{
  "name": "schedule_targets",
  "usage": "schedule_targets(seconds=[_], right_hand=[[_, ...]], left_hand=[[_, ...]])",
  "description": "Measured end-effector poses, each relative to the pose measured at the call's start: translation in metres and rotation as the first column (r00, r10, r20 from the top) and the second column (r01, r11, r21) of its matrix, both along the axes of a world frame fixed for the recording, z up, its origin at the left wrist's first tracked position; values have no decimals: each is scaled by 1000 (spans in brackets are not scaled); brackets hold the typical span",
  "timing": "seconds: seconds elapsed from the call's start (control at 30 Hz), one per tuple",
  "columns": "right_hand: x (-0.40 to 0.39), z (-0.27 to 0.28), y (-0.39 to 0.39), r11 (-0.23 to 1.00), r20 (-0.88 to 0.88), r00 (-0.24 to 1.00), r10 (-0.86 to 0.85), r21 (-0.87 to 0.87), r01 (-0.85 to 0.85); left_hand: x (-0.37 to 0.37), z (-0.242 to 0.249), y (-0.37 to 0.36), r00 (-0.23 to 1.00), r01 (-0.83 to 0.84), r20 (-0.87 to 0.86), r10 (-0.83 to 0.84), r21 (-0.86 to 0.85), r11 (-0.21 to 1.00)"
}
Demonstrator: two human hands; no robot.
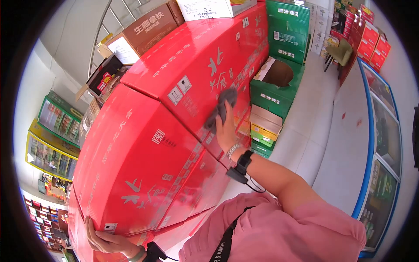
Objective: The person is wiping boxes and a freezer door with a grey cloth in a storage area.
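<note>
My right hand [226, 130] grips a dark grey cloth [221, 109] and presses it against the side of a large red box [196, 83] with white print. The cloth bunches above and beside the fingers. At the lower left, my left hand [104, 239] lies with fingers spread on the lower corner of another red box [135, 161], near a small white label. It holds nothing that shows. The two red boxes stand side by side, with a dark seam between them.
Brown cartons [148, 28] and a white carton [214, 9] rest on top of the red boxes. Green boxes [276, 94] stand beyond them. A glass-fronted cooler with blue edges [371, 174] is at the right, and a green chair [340, 52] stands farther back.
</note>
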State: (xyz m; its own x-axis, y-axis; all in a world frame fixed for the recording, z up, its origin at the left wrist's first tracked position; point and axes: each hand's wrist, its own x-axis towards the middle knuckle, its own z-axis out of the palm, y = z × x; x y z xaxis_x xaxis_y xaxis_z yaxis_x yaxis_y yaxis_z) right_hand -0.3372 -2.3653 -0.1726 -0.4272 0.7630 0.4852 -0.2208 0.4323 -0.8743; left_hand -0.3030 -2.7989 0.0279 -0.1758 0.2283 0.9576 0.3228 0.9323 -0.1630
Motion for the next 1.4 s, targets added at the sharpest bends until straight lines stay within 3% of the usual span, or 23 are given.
schedule_targets(seconds=[0.13,0.23,0.3,0.47,0.63,0.9,1.03,1.1,1.17,1.2,1.27,1.3,1.37,1.4], right_hand=[[7,-12,-3,980,47,997,66,-193,-56],[-11,35,20,998,-123,992,11,-58,-18],[-21,80,48,989,-181,982,-60,121,83],[-56,127,148,963,-270,948,-166,164,215],[-78,45,213,968,-121,960,-251,-12,252],[-54,-121,72,900,141,948,-286,-298,317],[-43,-157,7,723,256,963,-83,-649,235],[-38,-144,-10,503,118,992,53,-861,75],[-36,-113,-12,215,-98,991,86,-970,-114],[-34,-87,-8,206,-157,986,63,-964,-167],[-31,-33,6,334,-197,980,18,-923,-192],[-29,-8,15,513,-145,989,11,-849,-130],[-28,22,37,879,40,994,-103,-464,110],[-33,27,50,911,16,993,-116,-396,113]], left_hand=[[-1,1,4,998,61,-24,-61,15,998],[-2,0,4,998,63,-20,-63,32,997],[0,-1,6,999,38,-18,-37,40,998],[0,-2,6,1000,5,-6,-5,49,999],[-1,-6,11,1000,-6,1,6,115,993],[-2,-7,21,999,39,-7,-38,176,984],[-1,-7,18,999,14,26,-19,184,983],[0,-7,19,999,-41,31,36,195,980],[0,-6,19,999,-31,25,27,184,983],[-1,-6,19,1000,-23,25,19,179,984],[-2,-6,19,1000,22,7,-24,141,990],[-2,-6,18,999,42,-1,-42,122,992],[-2,-6,16,1000,21,0,-21,132,991],[-3,-6,16,1000,11,-3,-11,139,990]])
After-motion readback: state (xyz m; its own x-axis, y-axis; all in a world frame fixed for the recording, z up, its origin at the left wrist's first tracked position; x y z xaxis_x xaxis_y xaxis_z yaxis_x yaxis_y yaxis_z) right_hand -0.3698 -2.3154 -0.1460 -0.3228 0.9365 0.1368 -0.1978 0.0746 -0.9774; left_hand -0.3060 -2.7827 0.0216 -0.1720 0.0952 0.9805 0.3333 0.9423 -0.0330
